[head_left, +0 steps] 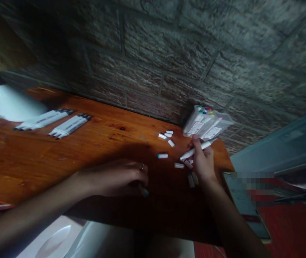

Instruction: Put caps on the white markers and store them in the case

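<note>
My right hand is closed round a white marker pen that slants up to the right, just in front of a clear plastic case of markers against the wall. Several loose white caps lie scattered on the wooden table around and left of that hand. My left hand rests on the table in shadow with its fingers curled under; a small teal-tipped thing shows at its fingertips. A ring is on one finger.
Two groups of white markers lie side by side at the far left of the table, next to a white object. A stone-pattern wall runs behind. A dark notebook-like item sits at the right edge.
</note>
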`<state>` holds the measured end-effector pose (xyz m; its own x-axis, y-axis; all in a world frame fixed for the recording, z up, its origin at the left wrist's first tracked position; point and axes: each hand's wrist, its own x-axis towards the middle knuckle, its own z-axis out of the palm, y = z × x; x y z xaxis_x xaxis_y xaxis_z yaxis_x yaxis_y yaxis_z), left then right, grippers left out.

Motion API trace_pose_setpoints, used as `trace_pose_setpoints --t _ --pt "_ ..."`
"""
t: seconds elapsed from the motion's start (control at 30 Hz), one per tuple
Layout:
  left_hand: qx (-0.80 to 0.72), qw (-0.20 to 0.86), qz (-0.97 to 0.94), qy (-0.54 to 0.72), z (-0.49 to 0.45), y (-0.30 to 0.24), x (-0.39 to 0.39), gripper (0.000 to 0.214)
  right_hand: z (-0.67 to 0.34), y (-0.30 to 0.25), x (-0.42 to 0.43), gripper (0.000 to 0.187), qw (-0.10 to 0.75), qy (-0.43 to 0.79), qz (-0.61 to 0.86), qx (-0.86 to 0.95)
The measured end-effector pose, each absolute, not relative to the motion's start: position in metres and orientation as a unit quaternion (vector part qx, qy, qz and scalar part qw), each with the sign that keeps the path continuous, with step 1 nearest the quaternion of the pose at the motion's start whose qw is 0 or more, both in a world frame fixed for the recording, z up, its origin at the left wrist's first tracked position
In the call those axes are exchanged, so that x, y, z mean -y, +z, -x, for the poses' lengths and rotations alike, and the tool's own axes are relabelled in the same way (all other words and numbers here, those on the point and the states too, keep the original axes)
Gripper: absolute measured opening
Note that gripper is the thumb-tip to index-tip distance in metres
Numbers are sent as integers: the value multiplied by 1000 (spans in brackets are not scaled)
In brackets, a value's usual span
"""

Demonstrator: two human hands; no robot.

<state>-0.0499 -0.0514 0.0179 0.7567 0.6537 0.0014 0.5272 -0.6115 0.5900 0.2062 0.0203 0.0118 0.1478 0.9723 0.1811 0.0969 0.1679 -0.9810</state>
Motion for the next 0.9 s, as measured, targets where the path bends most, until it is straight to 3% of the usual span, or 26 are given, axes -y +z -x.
trace_pose_setpoints --t 0.17,0.33,0.4,0.6,0.9 --pt "-391 268 -849 233 40 40 20 18 -203 16 -18 48 564 405 523 495" --pt "-400 285 -680 545 23 29 -42 39 -203 17 -18 48 560 415 509 505" --pt "-393 337 -618 591 20 11 -55 46 -206 17 -20 47 568 418 502 500" --pt "-381 452 -571 569 16 -15 -44 53 -210 17 -22 35 600 464 448 474" --pt "-330 589 -486 555 5 -5 -37 31 -201 19 -14 34 574 589 408 396"
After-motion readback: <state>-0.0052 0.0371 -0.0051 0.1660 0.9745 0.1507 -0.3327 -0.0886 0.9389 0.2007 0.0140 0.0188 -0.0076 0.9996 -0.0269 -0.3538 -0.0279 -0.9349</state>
